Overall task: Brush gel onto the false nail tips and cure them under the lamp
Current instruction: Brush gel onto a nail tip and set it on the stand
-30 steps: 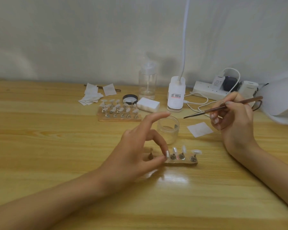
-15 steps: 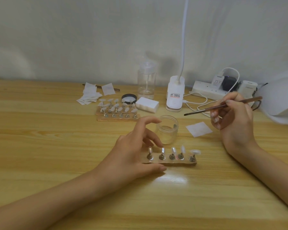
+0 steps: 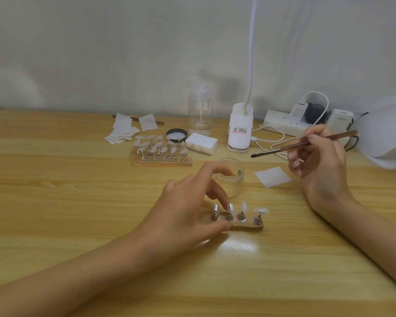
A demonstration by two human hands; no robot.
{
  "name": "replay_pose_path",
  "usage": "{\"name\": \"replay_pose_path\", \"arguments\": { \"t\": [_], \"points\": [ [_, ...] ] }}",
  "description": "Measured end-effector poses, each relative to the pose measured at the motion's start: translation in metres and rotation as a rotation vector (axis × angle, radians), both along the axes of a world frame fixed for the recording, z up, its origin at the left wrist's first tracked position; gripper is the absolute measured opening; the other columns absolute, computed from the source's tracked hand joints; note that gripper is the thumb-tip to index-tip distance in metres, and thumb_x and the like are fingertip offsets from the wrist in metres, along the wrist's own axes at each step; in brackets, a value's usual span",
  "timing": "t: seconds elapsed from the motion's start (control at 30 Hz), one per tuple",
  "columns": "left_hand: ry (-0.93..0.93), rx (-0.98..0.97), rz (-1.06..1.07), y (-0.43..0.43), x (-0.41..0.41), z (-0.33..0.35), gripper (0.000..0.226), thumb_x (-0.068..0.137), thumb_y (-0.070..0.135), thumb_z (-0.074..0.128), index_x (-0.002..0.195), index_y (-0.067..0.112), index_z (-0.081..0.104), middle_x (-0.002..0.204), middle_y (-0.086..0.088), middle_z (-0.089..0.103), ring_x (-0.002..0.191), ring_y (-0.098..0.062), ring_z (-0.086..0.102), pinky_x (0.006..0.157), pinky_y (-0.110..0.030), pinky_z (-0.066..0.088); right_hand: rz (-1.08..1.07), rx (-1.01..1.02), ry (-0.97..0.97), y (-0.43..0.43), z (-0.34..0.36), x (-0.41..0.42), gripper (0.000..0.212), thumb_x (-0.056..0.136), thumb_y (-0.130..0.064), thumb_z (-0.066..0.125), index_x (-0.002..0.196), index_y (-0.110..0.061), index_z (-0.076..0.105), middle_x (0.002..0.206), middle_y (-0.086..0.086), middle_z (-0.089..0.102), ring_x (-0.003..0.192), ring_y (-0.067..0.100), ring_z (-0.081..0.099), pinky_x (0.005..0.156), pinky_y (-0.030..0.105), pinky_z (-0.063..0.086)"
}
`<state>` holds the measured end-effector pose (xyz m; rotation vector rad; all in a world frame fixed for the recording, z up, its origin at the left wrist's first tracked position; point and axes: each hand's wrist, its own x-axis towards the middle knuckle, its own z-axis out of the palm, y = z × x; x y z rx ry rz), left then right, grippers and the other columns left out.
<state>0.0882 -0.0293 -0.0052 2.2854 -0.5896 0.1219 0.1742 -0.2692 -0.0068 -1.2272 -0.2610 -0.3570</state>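
A small wooden holder (image 3: 249,226) with several false nail tips (image 3: 261,211) on metal stands lies at the table's middle. My left hand (image 3: 188,216) covers its left end, thumb against the front edge and a curled finger behind the tips, holding it. The index finger reaches over a clear glass jar (image 3: 234,181) just behind. My right hand (image 3: 318,165) hovers at the right and pinches a thin brown brush (image 3: 279,149), bristles pointing left above the table. The white curing lamp (image 3: 389,138) stands at the far right edge.
A second wooden holder (image 3: 162,162) full of tips sits further back. Near it are a white block (image 3: 201,144), a black lid (image 3: 176,135), folded wipes (image 3: 121,131) and a clear pump bottle (image 3: 200,110). A desk lamp base (image 3: 240,131), power strip (image 3: 281,125) and wipe (image 3: 272,177) lie right.
My left hand let go of the tip it pinched, came down onto the holder and slid right over its left end. The brush hand stayed almost still.
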Motion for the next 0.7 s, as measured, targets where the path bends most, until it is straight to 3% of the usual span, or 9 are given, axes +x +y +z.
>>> {"name": "replay_pose_path", "arguments": {
  "t": [0.23, 0.33, 0.47, 0.57, 0.63, 0.7],
  "points": [
    [-0.057, -0.013, 0.004, -0.008, 0.003, -0.003, 0.060, 0.085, 0.028, 0.077, 0.119, 0.055, 0.035, 0.095, 0.026, 0.067, 0.104, 0.003, 0.060, 0.109, -0.033, 0.028, -0.001, -0.017, 0.009, 0.000, 0.000, 0.000, 0.016, 0.094, -0.009, 0.039, 0.085, -0.018, 0.048, 0.061, -0.003, 0.056, 0.053, 0.010, 0.054, 0.043, 0.018, 0.037],
    [-0.147, 0.031, 0.004, -0.007, 0.001, -0.005, 0.062, 0.087, 0.025, 0.076, 0.119, 0.056, 0.034, 0.098, 0.027, 0.065, 0.107, 0.004, 0.056, 0.104, -0.024, 0.025, -0.002, -0.015, 0.010, 0.000, 0.000, 0.000, 0.011, 0.091, -0.012, 0.041, 0.084, -0.018, 0.048, 0.060, -0.003, 0.056, 0.053, 0.010, 0.054, 0.043, 0.018, 0.037],
    [-0.353, 0.126, -0.011, -0.010, -0.003, -0.006, 0.067, 0.082, 0.014, 0.080, 0.126, 0.042, 0.039, 0.087, 0.023, 0.064, 0.099, 0.009, 0.051, 0.094, -0.024, 0.031, 0.005, -0.009, 0.012, 0.000, 0.000, 0.000, 0.006, 0.088, -0.015, 0.044, 0.084, -0.018, 0.048, 0.060, -0.002, 0.055, 0.053, 0.010, 0.054, 0.043, 0.018, 0.037],
    [-0.558, 0.139, -0.049, -0.010, -0.006, -0.002, 0.054, 0.082, 0.018, 0.073, 0.126, 0.031, 0.043, 0.085, 0.020, 0.068, 0.101, 0.003, 0.054, 0.089, -0.029, 0.035, 0.021, -0.018, 0.004, 0.000, 0.000, -0.001, 0.006, 0.089, -0.016, 0.045, 0.083, -0.017, 0.047, 0.059, -0.002, 0.057, 0.053, 0.011, 0.054, 0.042, 0.019, 0.037],
    [-0.557, 0.056, -0.088, -0.005, -0.010, 0.009, 0.049, 0.086, 0.024, 0.066, 0.128, 0.033, 0.044, 0.086, 0.020, 0.068, 0.099, 0.004, 0.060, 0.092, -0.028, 0.040, 0.041, -0.043, -0.011, 0.001, 0.001, -0.002, 0.009, 0.091, -0.018, 0.045, 0.082, -0.018, 0.045, 0.060, -0.002, 0.059, 0.054, 0.012, 0.055, 0.043, 0.020, 0.038],
    [-0.437, -0.079, -0.114, 0.002, -0.013, 0.025, 0.052, 0.088, 0.023, 0.067, 0.131, 0.039, 0.041, 0.091, 0.019, 0.066, 0.094, 0.004, 0.066, 0.087, -0.019, 0.049, 0.057, -0.099, -0.042, 0.003, 0.002, -0.005, 0.011, 0.095, -0.019, 0.045, 0.084, -0.018, 0.044, 0.062, -0.001, 0.062, 0.056, 0.014, 0.056, 0.045, 0.022, 0.042]
  ]
}}
